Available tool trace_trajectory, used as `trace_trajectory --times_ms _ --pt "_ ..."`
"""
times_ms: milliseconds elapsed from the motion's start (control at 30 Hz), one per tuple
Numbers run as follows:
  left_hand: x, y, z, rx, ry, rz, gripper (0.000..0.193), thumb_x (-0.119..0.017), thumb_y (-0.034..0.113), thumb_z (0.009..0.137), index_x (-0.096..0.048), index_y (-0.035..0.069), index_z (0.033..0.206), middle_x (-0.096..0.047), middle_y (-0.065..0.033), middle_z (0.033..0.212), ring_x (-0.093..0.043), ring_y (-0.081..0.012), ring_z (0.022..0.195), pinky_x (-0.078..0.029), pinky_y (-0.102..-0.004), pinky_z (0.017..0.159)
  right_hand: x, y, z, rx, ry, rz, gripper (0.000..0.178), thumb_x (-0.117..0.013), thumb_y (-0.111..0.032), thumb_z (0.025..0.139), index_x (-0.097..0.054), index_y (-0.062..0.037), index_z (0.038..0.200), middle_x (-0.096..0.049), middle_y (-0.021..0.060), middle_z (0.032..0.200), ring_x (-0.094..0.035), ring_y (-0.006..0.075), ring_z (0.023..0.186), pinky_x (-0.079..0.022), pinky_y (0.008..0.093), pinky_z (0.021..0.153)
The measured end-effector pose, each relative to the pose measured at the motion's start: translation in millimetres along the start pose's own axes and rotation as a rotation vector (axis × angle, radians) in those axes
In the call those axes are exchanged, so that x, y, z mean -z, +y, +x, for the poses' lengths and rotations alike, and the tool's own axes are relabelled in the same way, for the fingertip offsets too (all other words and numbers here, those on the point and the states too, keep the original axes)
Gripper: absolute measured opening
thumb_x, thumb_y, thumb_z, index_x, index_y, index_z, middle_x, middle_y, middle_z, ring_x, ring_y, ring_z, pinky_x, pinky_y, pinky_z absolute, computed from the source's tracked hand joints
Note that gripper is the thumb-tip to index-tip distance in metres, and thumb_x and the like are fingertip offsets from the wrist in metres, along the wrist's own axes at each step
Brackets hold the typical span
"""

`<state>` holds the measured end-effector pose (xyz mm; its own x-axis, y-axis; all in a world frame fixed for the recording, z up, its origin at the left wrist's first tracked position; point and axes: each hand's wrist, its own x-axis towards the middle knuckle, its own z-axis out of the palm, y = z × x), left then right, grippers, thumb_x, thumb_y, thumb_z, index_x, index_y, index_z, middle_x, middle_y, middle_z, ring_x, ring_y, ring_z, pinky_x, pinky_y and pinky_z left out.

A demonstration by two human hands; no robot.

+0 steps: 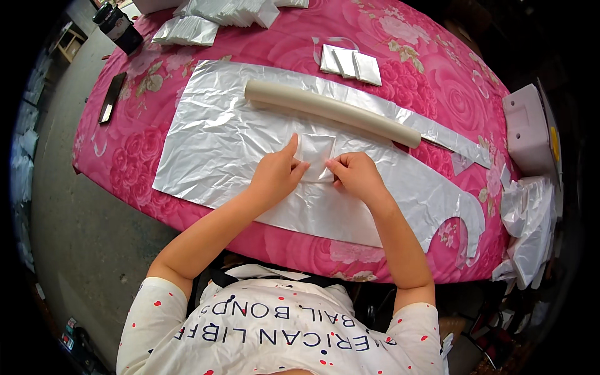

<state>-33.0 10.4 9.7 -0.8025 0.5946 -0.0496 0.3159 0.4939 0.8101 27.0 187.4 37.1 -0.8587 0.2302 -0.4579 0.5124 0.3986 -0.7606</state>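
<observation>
Between my hands is a small flat square of folded white plastic bag (pixel 317 153). My left hand (pixel 275 172) is closed at its left edge, with the thumb pointing away from me. The fingertips of my right hand (pixel 359 177) pinch its lower right corner. Under both hands a large white plastic carrier bag (pixel 206 144) lies spread and creased, its handle cut-out toward the right. Just beyond the folded square, a long beige tube (pixel 331 111) rests slantwise across the bag. A thin dark rod shows at the tube's right end.
A pink floral cloth (pixel 419 81) covers the table. Three folded white squares (pixel 350 64) lie beyond the tube, and stacks of similar packets (pixel 187 30) stand far left. Also left are a phone (pixel 112 98) and a dark jar (pixel 119 28). Loose plastic bags (pixel 528 225) hang by a pale box (pixel 531 131) at right.
</observation>
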Motion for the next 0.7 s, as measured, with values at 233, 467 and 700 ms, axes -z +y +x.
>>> trace_trajectory --times_ms 233,467,700 --pt "9.0 9.5 5.2 0.172 -0.055 -0.104 0.076 -0.068 0.016 0.077 -0.027 -0.01 0.135 -0.064 -0.0098 0.069 -0.062 -0.0163 0.059 -0.048 -0.0254 0.059 3.0 -5.9 3.1 -0.073 -0.045 0.022 0.027 -0.061 -0.022 0.083 -0.062 0.0008 0.068 -0.057 0.0035 0.055 -0.053 0.0087 0.048 -0.039 0.0242 0.046" --pt "14.1 3.5 -3.7 -0.18 0.068 0.163 0.059 -0.063 0.011 0.079 -0.037 -0.006 0.13 -0.054 -0.0173 0.115 -0.058 -0.0237 0.095 -0.048 -0.032 0.077 2.8 -7.3 3.1 -0.087 -0.04 -0.033 0.027 -0.06 -0.022 0.082 -0.063 0.0005 0.067 -0.059 0.0061 0.056 -0.058 0.0129 0.05 -0.045 0.0268 0.051" --pt "-25.3 5.5 -4.5 -0.483 -0.005 0.496 0.073 -0.06 0.033 0.081 -0.03 -0.008 0.133 -0.031 -0.0222 0.139 -0.026 -0.0355 0.132 -0.024 -0.0445 0.107 -0.4 4.5 12.3 -0.022 -0.021 -0.061 0.028 -0.059 -0.021 0.08 -0.063 0.0015 0.064 -0.06 0.0082 0.055 -0.058 0.0144 0.05 -0.044 0.0273 0.051"
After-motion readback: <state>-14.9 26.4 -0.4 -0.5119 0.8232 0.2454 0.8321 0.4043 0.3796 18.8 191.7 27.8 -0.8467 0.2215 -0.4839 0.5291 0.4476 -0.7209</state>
